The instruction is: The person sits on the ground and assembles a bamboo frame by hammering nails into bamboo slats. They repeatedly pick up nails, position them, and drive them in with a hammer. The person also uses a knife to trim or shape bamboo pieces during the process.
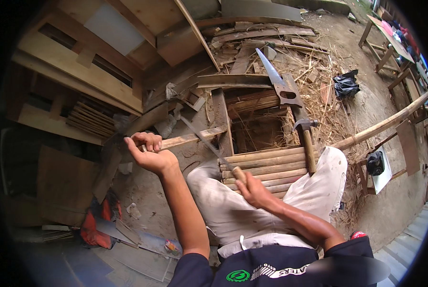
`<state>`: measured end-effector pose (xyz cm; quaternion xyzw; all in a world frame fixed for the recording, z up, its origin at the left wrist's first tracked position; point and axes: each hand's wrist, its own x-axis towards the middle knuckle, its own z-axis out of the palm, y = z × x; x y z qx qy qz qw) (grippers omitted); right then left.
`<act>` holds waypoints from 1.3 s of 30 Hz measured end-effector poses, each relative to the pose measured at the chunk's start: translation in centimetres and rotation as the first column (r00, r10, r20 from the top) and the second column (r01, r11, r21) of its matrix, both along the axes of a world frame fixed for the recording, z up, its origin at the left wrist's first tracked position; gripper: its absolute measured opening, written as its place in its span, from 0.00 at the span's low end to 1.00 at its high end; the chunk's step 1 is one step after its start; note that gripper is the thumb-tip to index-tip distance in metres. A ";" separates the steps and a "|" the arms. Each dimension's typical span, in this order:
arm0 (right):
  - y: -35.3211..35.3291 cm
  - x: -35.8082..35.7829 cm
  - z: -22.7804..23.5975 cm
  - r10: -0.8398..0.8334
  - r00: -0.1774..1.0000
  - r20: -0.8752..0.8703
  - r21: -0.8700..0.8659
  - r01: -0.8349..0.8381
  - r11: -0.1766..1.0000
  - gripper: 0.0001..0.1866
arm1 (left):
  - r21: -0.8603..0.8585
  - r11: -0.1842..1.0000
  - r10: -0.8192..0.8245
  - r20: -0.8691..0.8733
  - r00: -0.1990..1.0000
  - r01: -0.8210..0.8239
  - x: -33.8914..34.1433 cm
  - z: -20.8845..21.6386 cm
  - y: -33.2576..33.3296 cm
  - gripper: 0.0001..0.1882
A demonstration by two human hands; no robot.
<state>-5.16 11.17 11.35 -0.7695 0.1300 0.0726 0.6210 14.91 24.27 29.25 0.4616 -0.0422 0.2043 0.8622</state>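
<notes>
My left hand [148, 152] is closed around the near end of a wooden strip [180, 140], whose far end meets an upright board of the slatted frame. My right hand [256, 190] grips the wooden handle of a long-bladed knife [207, 144]. Its blade slants up and left, crossing the strip in view; whether it touches the wood I cannot tell. Between my legs lies the slatted wooden frame [266, 165], with an opening beyond the slats. On its right side rest a claw hammer [308, 143] and a handsaw [277, 79], blade pointing away.
Wood shavings [314, 62] and offcuts litter the ground beyond the frame. Large plywood panels [80, 52] lean at the left. A black plastic bag [346, 83] lies to the right, near a long pole [386, 119]. A wooden table [390, 38] stands at far right.
</notes>
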 end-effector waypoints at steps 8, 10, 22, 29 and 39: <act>-1.1 4.2 0.7 -0.145 0.950 -0.277 -0.117 0.117 0.986 0.28 | -0.016 0.988 0.155 -0.014 0.988 -0.155 -1.0 0.4 -2.7 0.25; -1.2 4.4 1.0 -0.162 0.980 -0.113 -0.119 0.148 0.982 0.28 | 0.062 0.980 0.190 0.035 0.981 -0.191 -1.3 0.2 -3.9 0.24; -0.7 4.5 2.6 0.028 0.979 -0.200 -0.038 -0.037 0.999 0.26 | 0.069 0.991 0.122 -0.084 0.989 -0.116 2.0 0.7 -2.7 0.24; -0.3 1.7 2.2 -0.020 0.994 -0.103 0.026 0.023 0.999 0.30 | 0.116 0.992 -0.038 -0.035 0.999 0.042 2.5 2.9 -1.9 0.25; 1.3 1.6 0.6 -0.097 0.976 0.194 -0.096 0.117 0.988 0.20 | 0.106 0.980 0.175 -0.063 0.983 -0.168 3.9 1.6 -1.7 0.24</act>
